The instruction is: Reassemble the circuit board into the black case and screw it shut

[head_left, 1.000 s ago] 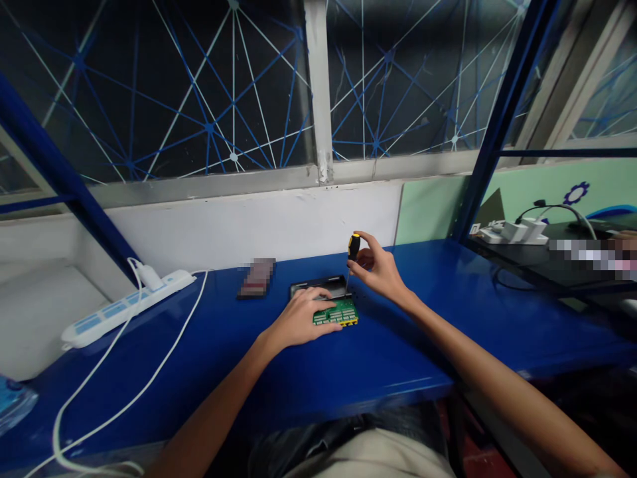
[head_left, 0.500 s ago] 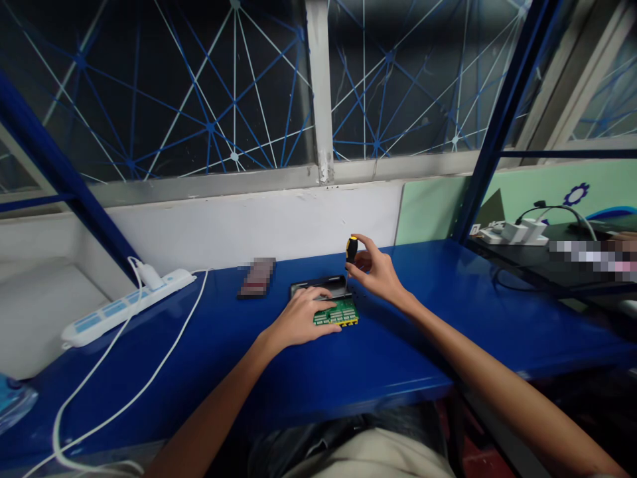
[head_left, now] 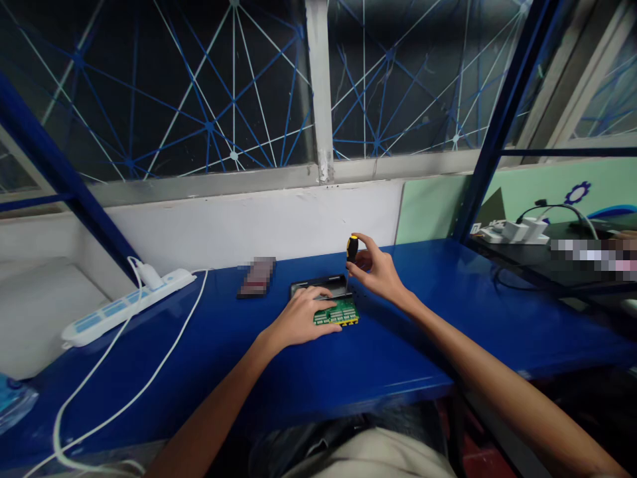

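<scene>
My right hand point(head_left: 375, 269) grips a black and yellow screwdriver point(head_left: 352, 249) upright, fingertips around its handle. The screwdriver's thin shaft points down to the right end of a green circuit board point(head_left: 343, 311) with yellow parts along its near edge. Spread over the board's left part, my left hand point(head_left: 301, 315) steadies it, thumb along the near edge and fingers across the top. Behind the board is an open black plastic casing point(head_left: 338, 283), partly covered by my left fingers. Exactly where the screwdriver's tip rests is too small to tell.
A phone-like blurred slab point(head_left: 257, 277) lies behind my left hand on the blue table point(head_left: 398, 372). To the left are a white power strip point(head_left: 129, 305) and its looping white cable point(head_left: 164, 378). Another power strip with white plugs point(head_left: 522, 230) stands on the dark surface at right.
Almost nothing differs. Both hands, the screwdriver and the circuit board stay in the same place, and the view shifts only slightly.
</scene>
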Motion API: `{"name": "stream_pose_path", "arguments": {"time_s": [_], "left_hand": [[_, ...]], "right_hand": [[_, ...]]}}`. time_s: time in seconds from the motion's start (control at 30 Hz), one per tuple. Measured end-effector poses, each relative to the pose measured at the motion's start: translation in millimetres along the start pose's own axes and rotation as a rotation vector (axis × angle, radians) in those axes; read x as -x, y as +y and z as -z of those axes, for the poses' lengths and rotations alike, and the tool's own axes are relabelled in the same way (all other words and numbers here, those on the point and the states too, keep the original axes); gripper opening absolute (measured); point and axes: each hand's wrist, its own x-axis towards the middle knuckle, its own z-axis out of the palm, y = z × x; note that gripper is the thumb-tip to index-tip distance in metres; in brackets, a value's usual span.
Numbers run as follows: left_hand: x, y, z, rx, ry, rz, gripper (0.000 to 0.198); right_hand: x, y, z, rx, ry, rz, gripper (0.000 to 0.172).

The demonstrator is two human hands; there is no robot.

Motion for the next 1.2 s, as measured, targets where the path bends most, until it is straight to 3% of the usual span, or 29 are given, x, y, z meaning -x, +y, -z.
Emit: {"name": "stream_pose_path", "arguments": {"time_s": [1.2], "left_hand": [[-0.5,-0.3,-2.4,-0.030,0.014,-0.005,0.044]], "right_hand": [[2.4,-4.0,-2.5,0.014,-0.022,0.068,0.062]]}}
